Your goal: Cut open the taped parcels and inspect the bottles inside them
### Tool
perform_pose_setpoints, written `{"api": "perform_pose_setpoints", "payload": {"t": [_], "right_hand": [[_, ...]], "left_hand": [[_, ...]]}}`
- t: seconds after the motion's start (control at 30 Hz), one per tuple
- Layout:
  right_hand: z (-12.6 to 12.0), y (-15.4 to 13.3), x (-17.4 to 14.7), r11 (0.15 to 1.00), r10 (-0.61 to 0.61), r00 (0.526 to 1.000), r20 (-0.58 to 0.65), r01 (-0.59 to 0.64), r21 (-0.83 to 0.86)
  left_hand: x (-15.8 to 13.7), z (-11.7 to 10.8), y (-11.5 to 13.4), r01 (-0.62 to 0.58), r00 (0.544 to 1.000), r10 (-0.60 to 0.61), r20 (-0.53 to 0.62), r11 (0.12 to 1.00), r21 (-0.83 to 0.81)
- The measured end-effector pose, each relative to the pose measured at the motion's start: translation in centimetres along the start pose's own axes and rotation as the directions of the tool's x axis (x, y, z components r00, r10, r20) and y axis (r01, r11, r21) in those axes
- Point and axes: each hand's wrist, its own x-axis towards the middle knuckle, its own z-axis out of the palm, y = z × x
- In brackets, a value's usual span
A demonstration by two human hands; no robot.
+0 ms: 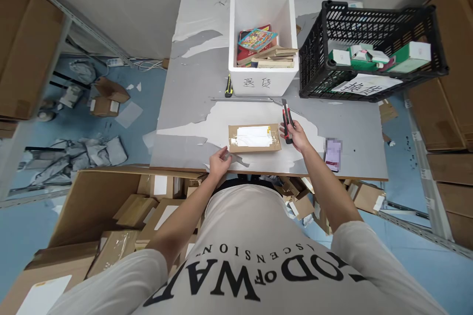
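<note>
A small cardboard box with a white label and clear tape lies flat on the table in front of me. My right hand is closed around a red and black utility knife, held just off the box's right end with its tip pointing away from me. My left hand rests by the near left corner of the box, thumb and forefinger a little apart and nothing visible between them. Whether its fingertips touch the cardboard I cannot tell.
Behind the box stands a white foam bin with several books, a yellow and black cutter beside it. A black crate holds green and white boxes. A phone lies at right. Cartons fill a large box below left.
</note>
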Motion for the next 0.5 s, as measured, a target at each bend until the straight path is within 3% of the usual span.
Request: {"api": "perform_pose_setpoints", "payload": {"t": [0.07, 0.17, 0.33, 0.5], "right_hand": [[-1.4, 0.6, -1.9, 0.996, -0.050, 0.998, -0.049, 0.047, -0.077], [-3.3, 1.9, -5.3, 0.970, -0.053, 0.997, -0.062, 0.037, -0.241], [-4.2, 3.8, -8.9, 0.954, -0.010, 0.998, -0.058, -0.008, -0.299], [-3.5, 3.7, -9.6, 0.943, 0.035, 0.999, -0.017, -0.039, -0.331]], "left_hand": [[0.0, -0.6, 1.6, -0.133, 0.991, 0.131, 0.022, 0.980, 0.149], [1.2, -0.5, 4.6, -0.379, 0.925, 0.338, 0.171, 0.827, 0.414], [4.2, 1.6, 7.8, -0.525, 0.850, 0.318, 0.420, 0.571, 0.632], [4.7, 2.4, 7.8, -0.551, 0.834, 0.300, 0.463, 0.463, 0.694]]}}
